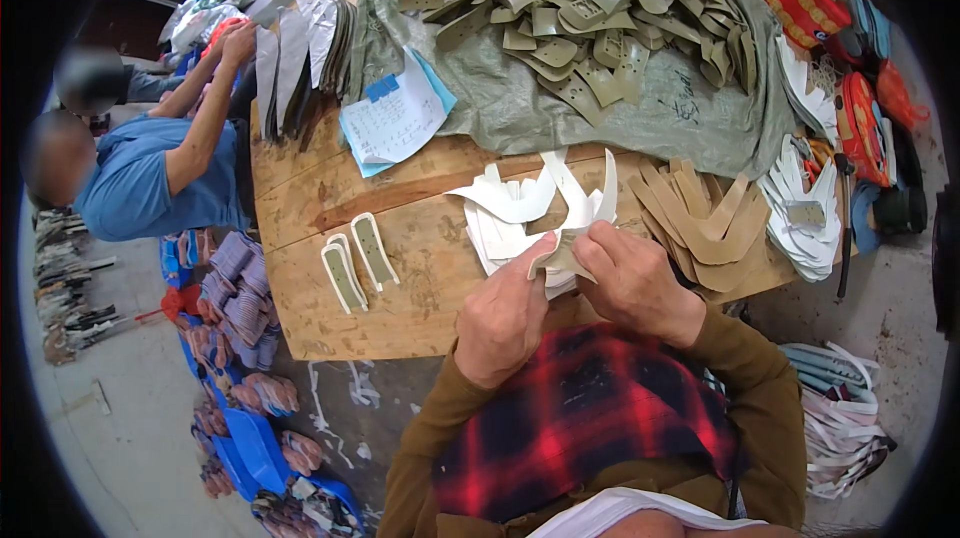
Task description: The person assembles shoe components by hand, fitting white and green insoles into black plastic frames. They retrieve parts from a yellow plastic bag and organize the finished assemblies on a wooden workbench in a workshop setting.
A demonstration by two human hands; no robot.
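Between my two hands, over the near edge of the wooden table (430, 298), is a small curved olive piece with a pale edge (565, 257). My left hand (503, 318) pinches its left end between thumb and fingers. The other end is gripped by my right hand (640, 273). Just beyond lie white V-shaped cutouts (505, 200), stacked and overlapping, partly covered by my hands. Brown V-shaped cutouts (712, 223) fan out to their right. Two olive strips with white U-shaped borders (345, 280) lie side by side on the left of the table.
A heap of olive curved pieces (600, 18) covers a green woven sheet (640, 123) at the back. Written paper (395, 128) and stacked grey sheets (290, 68) lie at the far left. A person in a blue shirt (165, 178) works there. More white cutouts (805, 208) are at right.
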